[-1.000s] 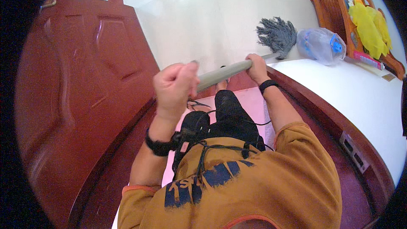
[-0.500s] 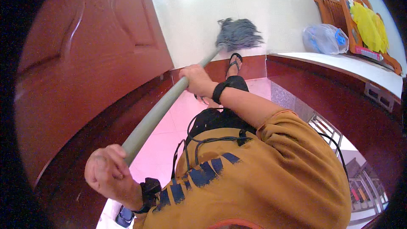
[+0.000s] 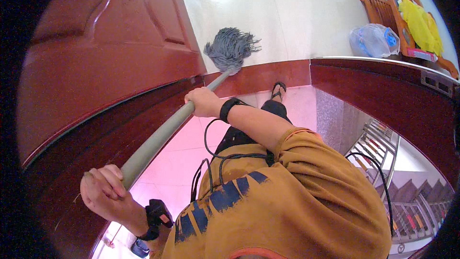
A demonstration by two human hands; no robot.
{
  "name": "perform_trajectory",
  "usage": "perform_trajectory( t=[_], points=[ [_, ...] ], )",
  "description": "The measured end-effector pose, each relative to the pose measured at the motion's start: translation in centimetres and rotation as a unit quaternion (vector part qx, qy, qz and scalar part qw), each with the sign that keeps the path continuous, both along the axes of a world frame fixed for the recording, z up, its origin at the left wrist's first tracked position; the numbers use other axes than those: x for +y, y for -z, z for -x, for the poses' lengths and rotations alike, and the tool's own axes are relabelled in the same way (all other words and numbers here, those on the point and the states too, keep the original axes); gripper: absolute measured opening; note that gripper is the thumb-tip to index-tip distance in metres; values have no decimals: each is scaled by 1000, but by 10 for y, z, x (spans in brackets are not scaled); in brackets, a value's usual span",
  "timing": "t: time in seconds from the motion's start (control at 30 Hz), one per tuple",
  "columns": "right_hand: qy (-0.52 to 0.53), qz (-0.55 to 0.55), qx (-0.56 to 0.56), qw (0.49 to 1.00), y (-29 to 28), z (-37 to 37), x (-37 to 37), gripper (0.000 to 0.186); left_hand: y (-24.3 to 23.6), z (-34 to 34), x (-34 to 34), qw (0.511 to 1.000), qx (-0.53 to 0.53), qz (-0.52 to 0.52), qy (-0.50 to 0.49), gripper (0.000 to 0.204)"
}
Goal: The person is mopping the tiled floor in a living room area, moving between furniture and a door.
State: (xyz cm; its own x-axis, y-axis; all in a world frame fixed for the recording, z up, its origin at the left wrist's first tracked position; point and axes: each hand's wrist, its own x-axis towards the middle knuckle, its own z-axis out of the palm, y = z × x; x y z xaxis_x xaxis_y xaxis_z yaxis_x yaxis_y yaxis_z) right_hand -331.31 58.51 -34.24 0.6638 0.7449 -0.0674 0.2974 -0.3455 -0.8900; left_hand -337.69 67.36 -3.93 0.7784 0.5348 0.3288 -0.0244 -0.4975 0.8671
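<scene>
A mop with grey string strands (image 3: pixel 232 48) rests on the pale floor just past a dark red threshold, beside the open door. Its long grey-green handle (image 3: pixel 160 132) slants back toward me at the lower left. My left hand (image 3: pixel 104 189) is closed around the handle's near end. Farther up, my right hand (image 3: pixel 204 102) wraps round the handle partway to the head. Both wrists wear black bands. My foot in a black sandal (image 3: pixel 278 91) stands on the pinkish tiles, just short of the threshold.
A brown panelled door (image 3: pixel 120 57) stands open on the left. The dark red threshold (image 3: pixel 273 74) crosses ahead. To the right are a reddish-brown door leaf (image 3: pixel 383 86), a clear plastic bag (image 3: pixel 374 41) and a wooden chair (image 3: pixel 383 7) with yellow cloth. Stair railings (image 3: pixel 407 211) show lower right.
The mop head has swept left and nearer, toward the door, and both hands have shifted left with the handle. My sandalled foot now sits farther back from the threshold.
</scene>
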Motion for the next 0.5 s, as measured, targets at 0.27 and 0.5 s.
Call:
perform_trajectory(
  t=[0.27,0.5],
  points=[
    [72,162,-64,982,22,-45,-123,14,62,-42,-19,967,25,231,103,31],
    [204,194,-67,957,59,-64,-239,12,102,-94,-106,917,59,327,219,37]
  ],
)
